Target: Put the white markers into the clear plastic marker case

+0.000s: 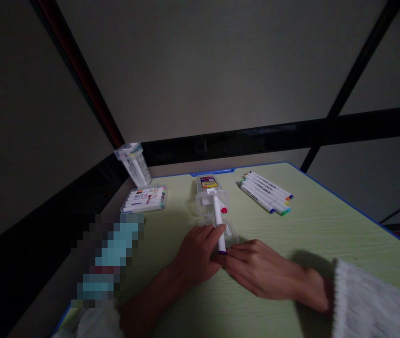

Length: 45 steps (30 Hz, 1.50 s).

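Note:
A white marker (218, 216) with a purple end points away from me, its far tip over the mouth of a clear plastic case (197, 203). My left hand (198, 253) is closed on it, thumb and fingers around its near half. At the purple end, the fingertips of my right hand (261, 270) are drawn together and pressed against the marker. Inside the case's mouth lies another marker with a red end (224, 210). The case's clear lid (234, 232) hangs open on the table, partly hidden by my left hand.
Several loose white markers (265, 192) lie in a bunch at the right. On the left are a flat clear box of markers (145, 199) and an upright clear container of markers (136, 166). A pixelated turquoise patch (118, 249) covers the table's left side. Behind the table (312, 220) stands a panelled wall.

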Each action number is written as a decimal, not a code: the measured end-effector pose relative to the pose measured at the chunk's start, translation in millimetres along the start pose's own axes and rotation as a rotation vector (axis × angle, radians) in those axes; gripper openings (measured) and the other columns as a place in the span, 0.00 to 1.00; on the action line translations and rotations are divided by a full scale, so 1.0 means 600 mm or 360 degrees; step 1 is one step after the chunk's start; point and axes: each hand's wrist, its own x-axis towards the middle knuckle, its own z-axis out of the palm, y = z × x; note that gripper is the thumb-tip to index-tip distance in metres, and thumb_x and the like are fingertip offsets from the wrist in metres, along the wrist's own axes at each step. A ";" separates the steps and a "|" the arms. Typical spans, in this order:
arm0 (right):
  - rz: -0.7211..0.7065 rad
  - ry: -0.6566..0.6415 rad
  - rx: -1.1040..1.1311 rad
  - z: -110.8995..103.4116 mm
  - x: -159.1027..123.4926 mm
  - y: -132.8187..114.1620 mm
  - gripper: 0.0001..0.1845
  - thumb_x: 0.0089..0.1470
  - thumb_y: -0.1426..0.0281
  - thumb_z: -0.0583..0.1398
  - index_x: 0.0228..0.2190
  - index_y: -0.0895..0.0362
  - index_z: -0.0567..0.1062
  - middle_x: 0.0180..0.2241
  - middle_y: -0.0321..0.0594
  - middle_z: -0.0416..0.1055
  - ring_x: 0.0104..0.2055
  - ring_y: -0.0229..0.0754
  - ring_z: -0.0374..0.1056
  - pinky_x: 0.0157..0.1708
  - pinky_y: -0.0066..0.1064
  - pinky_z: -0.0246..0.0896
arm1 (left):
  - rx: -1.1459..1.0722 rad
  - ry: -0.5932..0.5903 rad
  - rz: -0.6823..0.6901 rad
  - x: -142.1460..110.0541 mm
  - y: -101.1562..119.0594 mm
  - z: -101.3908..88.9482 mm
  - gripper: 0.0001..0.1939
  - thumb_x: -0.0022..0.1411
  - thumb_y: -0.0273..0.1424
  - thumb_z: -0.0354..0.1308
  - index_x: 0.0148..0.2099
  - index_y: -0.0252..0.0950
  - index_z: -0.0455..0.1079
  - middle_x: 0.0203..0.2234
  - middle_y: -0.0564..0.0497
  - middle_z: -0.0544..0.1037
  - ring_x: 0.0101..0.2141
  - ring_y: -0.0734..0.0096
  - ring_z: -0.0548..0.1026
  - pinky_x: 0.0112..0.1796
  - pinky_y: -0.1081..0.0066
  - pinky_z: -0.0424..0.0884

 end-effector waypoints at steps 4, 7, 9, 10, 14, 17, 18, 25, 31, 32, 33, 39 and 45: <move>-0.0004 0.0003 -0.0006 0.002 0.000 0.000 0.12 0.59 0.74 0.45 0.39 0.61 0.66 0.29 0.40 0.70 0.30 0.40 0.66 0.27 0.32 0.59 | -0.0006 0.0012 0.0016 0.000 -0.001 0.001 0.31 0.41 0.20 0.49 0.52 0.30 0.58 0.36 0.43 0.72 0.37 0.58 0.71 0.39 0.60 0.68; -0.0004 0.0036 0.0002 0.003 0.001 -0.001 0.12 0.60 0.74 0.44 0.36 0.61 0.67 0.28 0.40 0.70 0.29 0.39 0.66 0.27 0.31 0.59 | -0.0013 0.0026 0.0021 -0.001 -0.001 0.002 0.30 0.42 0.20 0.49 0.52 0.31 0.58 0.37 0.44 0.72 0.37 0.58 0.71 0.39 0.60 0.68; -0.0009 0.0061 0.0004 0.002 0.001 -0.001 0.13 0.60 0.74 0.44 0.35 0.61 0.67 0.27 0.40 0.70 0.28 0.39 0.65 0.26 0.31 0.58 | -0.0012 0.0033 0.0026 -0.001 -0.001 0.002 0.30 0.43 0.20 0.49 0.52 0.32 0.58 0.36 0.45 0.72 0.37 0.59 0.71 0.39 0.60 0.69; -0.0012 0.0067 0.0002 0.002 0.001 -0.001 0.13 0.60 0.74 0.44 0.35 0.61 0.67 0.27 0.40 0.70 0.28 0.39 0.65 0.26 0.31 0.58 | -0.0009 0.0037 0.0028 -0.001 -0.001 0.002 0.30 0.43 0.20 0.49 0.52 0.32 0.58 0.36 0.45 0.72 0.37 0.59 0.71 0.39 0.61 0.68; 0.0000 0.0062 0.0001 0.003 0.000 0.000 0.12 0.60 0.74 0.44 0.38 0.61 0.66 0.28 0.40 0.70 0.28 0.39 0.65 0.25 0.31 0.58 | 0.0004 0.0035 0.0034 -0.001 0.000 0.002 0.29 0.44 0.20 0.49 0.52 0.31 0.58 0.36 0.44 0.72 0.37 0.59 0.70 0.39 0.61 0.68; -0.0013 0.0070 0.0019 0.004 0.000 0.001 0.12 0.60 0.74 0.44 0.38 0.61 0.66 0.28 0.41 0.70 0.28 0.39 0.66 0.26 0.31 0.59 | 0.0019 0.0018 0.0021 -0.001 0.001 0.001 0.28 0.45 0.20 0.50 0.52 0.32 0.58 0.37 0.45 0.72 0.37 0.59 0.70 0.38 0.61 0.68; -0.0017 0.0076 0.0018 0.005 0.000 0.001 0.12 0.60 0.74 0.44 0.37 0.61 0.66 0.28 0.41 0.70 0.28 0.39 0.66 0.26 0.31 0.59 | 0.0023 0.0015 0.0015 -0.001 0.001 0.001 0.28 0.45 0.20 0.50 0.52 0.32 0.58 0.37 0.45 0.72 0.37 0.59 0.70 0.39 0.61 0.68; -0.0015 0.0078 0.0026 0.002 -0.001 -0.001 0.13 0.60 0.74 0.44 0.38 0.61 0.66 0.27 0.41 0.70 0.27 0.39 0.65 0.25 0.31 0.58 | 0.0013 0.0015 0.0027 0.000 0.003 -0.001 0.27 0.46 0.20 0.50 0.52 0.32 0.58 0.36 0.45 0.72 0.36 0.59 0.70 0.38 0.61 0.68; -0.0015 0.0093 0.0035 0.005 -0.001 0.001 0.13 0.60 0.73 0.43 0.38 0.61 0.66 0.28 0.41 0.70 0.28 0.39 0.65 0.25 0.31 0.58 | 0.0012 0.0030 0.0045 0.000 0.002 -0.001 0.28 0.45 0.20 0.50 0.52 0.31 0.58 0.36 0.45 0.72 0.35 0.60 0.70 0.37 0.62 0.68; -0.0014 0.0097 0.0033 0.005 -0.001 0.001 0.14 0.60 0.73 0.43 0.38 0.61 0.67 0.28 0.41 0.70 0.28 0.39 0.66 0.25 0.31 0.58 | 0.0012 0.0036 0.0047 0.000 0.002 0.000 0.28 0.45 0.20 0.50 0.52 0.31 0.59 0.35 0.45 0.72 0.35 0.60 0.70 0.37 0.62 0.69; -0.0013 0.0098 0.0029 0.006 -0.001 0.001 0.14 0.60 0.73 0.43 0.38 0.61 0.67 0.28 0.41 0.70 0.28 0.39 0.66 0.25 0.32 0.59 | 0.0011 0.0041 0.0050 0.000 0.001 0.001 0.28 0.44 0.20 0.50 0.52 0.31 0.59 0.35 0.45 0.72 0.35 0.60 0.70 0.37 0.62 0.69; -0.0015 0.0105 0.0011 0.005 -0.001 0.000 0.14 0.60 0.74 0.44 0.37 0.61 0.67 0.27 0.41 0.70 0.28 0.39 0.66 0.25 0.31 0.59 | 0.0020 0.0042 0.0040 0.000 0.001 0.001 0.28 0.45 0.20 0.50 0.52 0.32 0.58 0.35 0.45 0.72 0.35 0.60 0.70 0.37 0.62 0.69; -0.0007 0.0103 0.0037 0.003 0.001 -0.001 0.14 0.60 0.73 0.43 0.37 0.61 0.67 0.27 0.42 0.70 0.27 0.39 0.66 0.25 0.32 0.60 | 0.0004 0.0021 0.0033 -0.001 0.000 0.001 0.28 0.45 0.20 0.50 0.52 0.32 0.58 0.37 0.44 0.72 0.36 0.59 0.70 0.38 0.61 0.68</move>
